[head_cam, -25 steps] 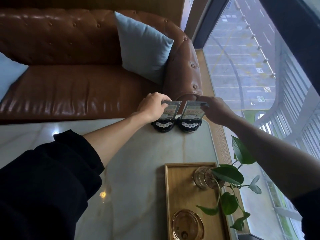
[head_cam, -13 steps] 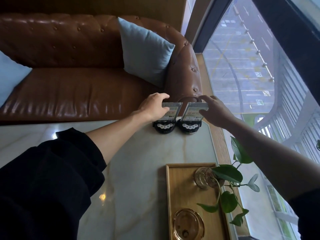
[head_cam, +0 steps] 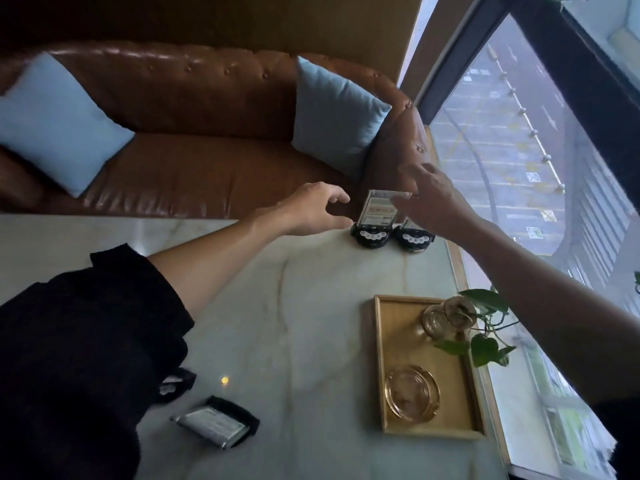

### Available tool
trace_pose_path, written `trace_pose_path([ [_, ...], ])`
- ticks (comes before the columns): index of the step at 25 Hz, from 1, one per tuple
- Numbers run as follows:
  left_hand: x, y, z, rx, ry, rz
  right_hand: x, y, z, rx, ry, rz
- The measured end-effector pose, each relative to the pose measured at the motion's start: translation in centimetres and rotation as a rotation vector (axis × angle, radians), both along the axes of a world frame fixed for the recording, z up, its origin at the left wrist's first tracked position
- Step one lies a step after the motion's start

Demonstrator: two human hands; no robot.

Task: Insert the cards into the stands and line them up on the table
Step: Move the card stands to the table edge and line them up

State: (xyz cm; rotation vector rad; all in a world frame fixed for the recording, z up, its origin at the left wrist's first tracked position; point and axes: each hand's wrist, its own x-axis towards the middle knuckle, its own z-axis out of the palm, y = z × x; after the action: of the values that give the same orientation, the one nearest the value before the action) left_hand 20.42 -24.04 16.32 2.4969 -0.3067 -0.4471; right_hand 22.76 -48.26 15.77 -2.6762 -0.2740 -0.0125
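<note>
Left hand (head_cam: 313, 209): fingers loose and curled, holding nothing, just left of the left stand (head_cam: 370, 234).
Right hand (head_cam: 429, 199): fingers spread, holding nothing, in front of the right stand (head_cam: 414, 238) and hiding its card.
Stands: side by side, touching, at the far desk (head_cam: 294, 323) edge by the sofa (head_cam: 207, 140).
Card (head_cam: 379, 211): upright in the left stand.
Spare card (head_cam: 211, 424): flat on the near desk, well apart from the left stand.
Tip: lift hands away slow, no bumps; next stand goes close beside the left stand, same way round.

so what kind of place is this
Probably a cafe or lounge seating booth by a window: a brown leather sofa, a marble-look table with card stands, and a glass ashtray on a wooden tray.
</note>
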Motion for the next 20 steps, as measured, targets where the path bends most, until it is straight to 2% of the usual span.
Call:
trace_pose_path([
  [6,-10.8,9.6,-0.3,-0.075,0.087,0.020,-10.7,11.2,-0.2,0.062,0.094,0.051],
  [11,-18.7,17.0,-2.4,-0.155,0.171,0.076,-19.6,18.2,-3.8,0.195,0.233,0.103],
  [15,-23.5,20.6,-4.7,-0.119,0.280,0.003,-26.0,19.6,-7.4,0.263,0.480,0.198],
  [20,-27.3,21.0,-7.0,-0.023,0.408,-0.210,-31.3,19.2,-10.3,0.170,0.844,0.277],
])
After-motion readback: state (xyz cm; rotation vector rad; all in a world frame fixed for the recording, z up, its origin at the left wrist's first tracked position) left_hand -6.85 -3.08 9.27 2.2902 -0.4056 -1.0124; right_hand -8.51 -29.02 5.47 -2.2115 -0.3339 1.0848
